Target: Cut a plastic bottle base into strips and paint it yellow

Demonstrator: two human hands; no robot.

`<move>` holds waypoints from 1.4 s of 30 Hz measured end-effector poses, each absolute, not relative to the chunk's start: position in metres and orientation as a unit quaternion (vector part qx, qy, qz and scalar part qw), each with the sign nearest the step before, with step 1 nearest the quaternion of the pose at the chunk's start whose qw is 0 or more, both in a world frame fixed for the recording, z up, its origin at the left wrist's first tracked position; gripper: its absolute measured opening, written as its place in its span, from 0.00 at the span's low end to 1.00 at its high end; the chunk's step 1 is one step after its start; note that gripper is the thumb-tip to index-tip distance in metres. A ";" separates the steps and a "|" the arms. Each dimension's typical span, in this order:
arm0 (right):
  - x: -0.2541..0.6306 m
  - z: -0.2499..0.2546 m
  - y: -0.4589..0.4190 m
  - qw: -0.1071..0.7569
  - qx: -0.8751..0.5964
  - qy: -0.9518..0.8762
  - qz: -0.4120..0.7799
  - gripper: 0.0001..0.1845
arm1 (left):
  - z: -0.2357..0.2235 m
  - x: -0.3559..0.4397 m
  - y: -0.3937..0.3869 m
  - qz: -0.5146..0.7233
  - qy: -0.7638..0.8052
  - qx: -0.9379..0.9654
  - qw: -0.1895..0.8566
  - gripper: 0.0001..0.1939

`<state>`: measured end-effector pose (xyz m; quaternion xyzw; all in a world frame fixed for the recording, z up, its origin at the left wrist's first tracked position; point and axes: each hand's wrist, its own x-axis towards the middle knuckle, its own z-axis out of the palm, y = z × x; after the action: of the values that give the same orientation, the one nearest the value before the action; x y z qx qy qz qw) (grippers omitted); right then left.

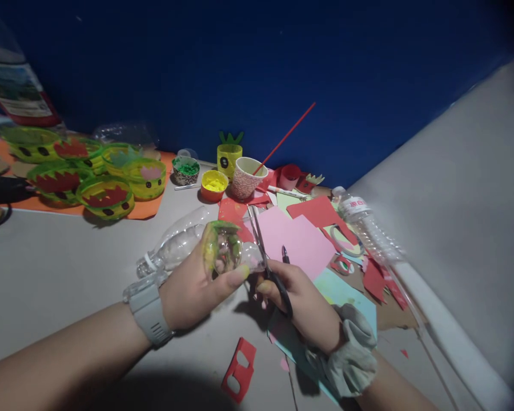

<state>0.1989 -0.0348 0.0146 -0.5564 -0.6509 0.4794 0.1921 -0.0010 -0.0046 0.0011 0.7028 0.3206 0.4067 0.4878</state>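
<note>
My left hand [195, 288], with a grey watch on the wrist, grips a clear cut-off plastic bottle bottom [223, 248] with green paint on its rim. My right hand [302, 302], a grey scrunchie on its wrist, is closed round the black handles of a pair of scissors [263, 251]. The scissor blades point away from me and lie against the right side of the bottle piece.
A clear plastic bottle [175, 242] lies behind my left hand. Pink, red and blue paper sheets [302, 240] cover the table on the right, with another bottle [368, 225]. Painted yellow-green bowls [107, 197] stand at the back left, paint cups [214, 184] and a paper cup [246, 176] behind.
</note>
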 end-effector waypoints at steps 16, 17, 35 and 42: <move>0.200 0.020 -0.033 0.216 -0.482 -0.690 0.495 0.31 | 0.002 -0.003 -0.009 0.412 0.346 0.712 0.452 0.16; 0.201 0.021 -0.033 0.213 -0.476 -0.693 0.498 0.31 | 0.002 -0.002 -0.009 0.406 0.352 0.715 0.447 0.16; 0.205 0.018 -0.033 0.177 -0.519 -0.681 0.485 0.33 | 0.003 0.000 -0.006 0.352 0.350 0.769 0.403 0.15; 0.202 0.010 -0.035 0.200 -0.543 -0.646 0.498 0.26 | 0.003 0.001 -0.004 0.349 0.358 0.754 0.426 0.18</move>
<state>0.2022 -0.0347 0.0098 -0.5433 -0.6455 0.4980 0.2002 0.0013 -0.0042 0.0030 0.7544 0.3578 0.3488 0.4256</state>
